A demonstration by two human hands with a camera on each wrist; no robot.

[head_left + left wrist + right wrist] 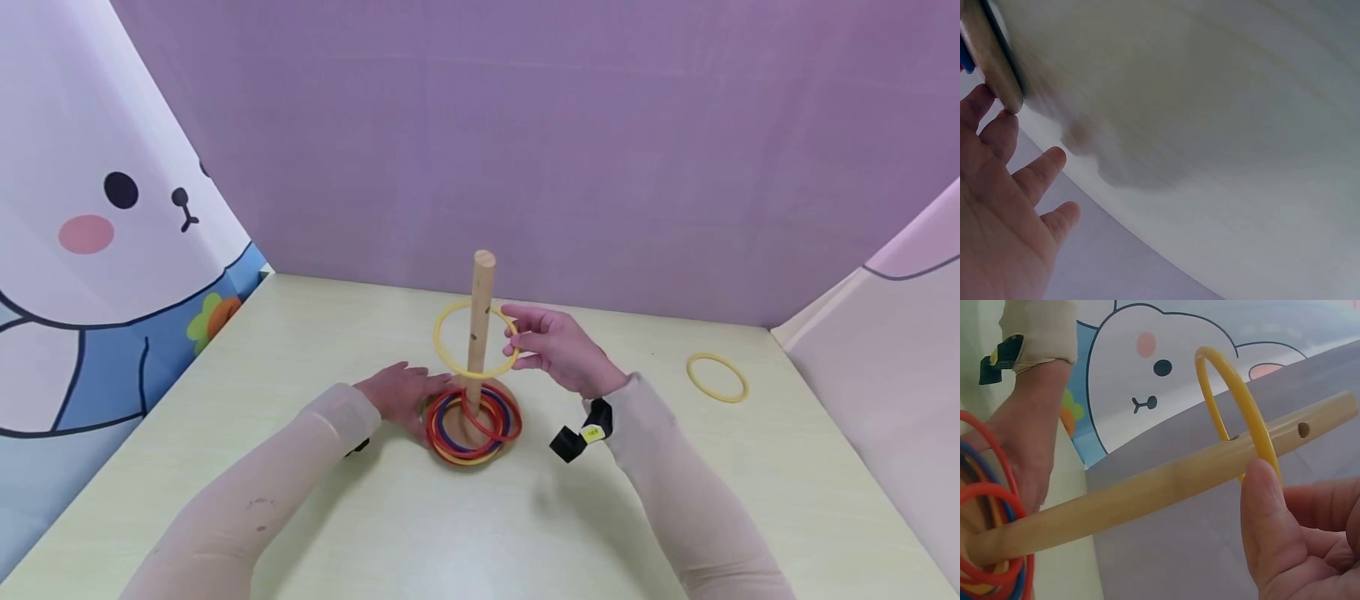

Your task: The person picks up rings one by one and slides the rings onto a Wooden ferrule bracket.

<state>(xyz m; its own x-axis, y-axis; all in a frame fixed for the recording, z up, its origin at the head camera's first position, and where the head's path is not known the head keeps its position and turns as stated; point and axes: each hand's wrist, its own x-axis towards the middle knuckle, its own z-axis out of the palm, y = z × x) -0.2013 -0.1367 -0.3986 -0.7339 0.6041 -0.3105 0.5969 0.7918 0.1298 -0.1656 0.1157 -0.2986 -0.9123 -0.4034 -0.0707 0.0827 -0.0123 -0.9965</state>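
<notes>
A yellow ring (439, 346) is pinched between the thumb and fingers of my right hand (558, 346). It loops around the upper part of an upright wooden post (482, 292), above the stacked rings; the right wrist view shows the post (1141, 490) passing through it. Around the post's foot lie several rings, red (514, 423), blue and yellow, one red ring leaning on the others. My left hand (405, 396) is at the left side of the round wooden base; fingertips (1002, 128) touch the base's edge (997, 69), the other fingers extended loosely.
Another yellow ring (717, 377) lies flat on the pale table (337, 533) at the right. A purple cloth backdrop (562, 150) rises behind the table, and a panel with a cartoon animal (75, 167) stands at the left.
</notes>
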